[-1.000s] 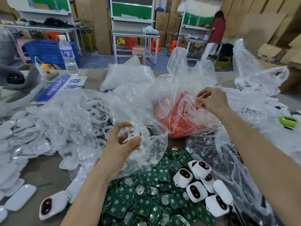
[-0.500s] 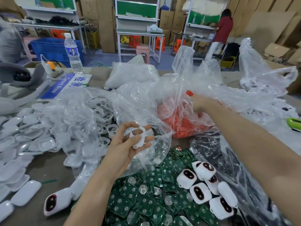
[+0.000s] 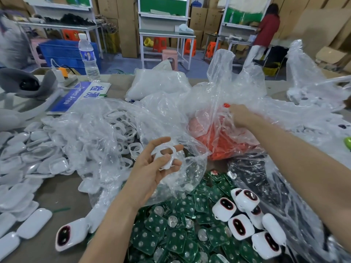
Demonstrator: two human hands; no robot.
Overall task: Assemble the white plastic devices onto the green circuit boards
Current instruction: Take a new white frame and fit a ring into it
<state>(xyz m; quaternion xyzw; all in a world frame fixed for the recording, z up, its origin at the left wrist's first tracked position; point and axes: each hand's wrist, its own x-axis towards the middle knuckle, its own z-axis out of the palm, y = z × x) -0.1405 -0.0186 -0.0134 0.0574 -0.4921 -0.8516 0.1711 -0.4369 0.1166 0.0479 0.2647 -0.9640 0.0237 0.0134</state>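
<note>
Gripping a white frame (image 3: 168, 156), the left hand (image 3: 152, 168) hangs near green boards (image 3: 171, 242); the right hand (image 3: 242, 115) pinches a red part (image 3: 226, 105).

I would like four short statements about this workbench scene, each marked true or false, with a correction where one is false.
1. The left hand holds a white plastic ring-shaped frame. True.
2. The right hand rests on the green square circuit boards. False: it is at the clear plastic bag of orange-red parts, pinching a small red part.
3. The clear plastic water bottle lies on its side. False: it stands upright.
4. Several white plastic devices with dark oval windows lie on the green boards. True.
</note>
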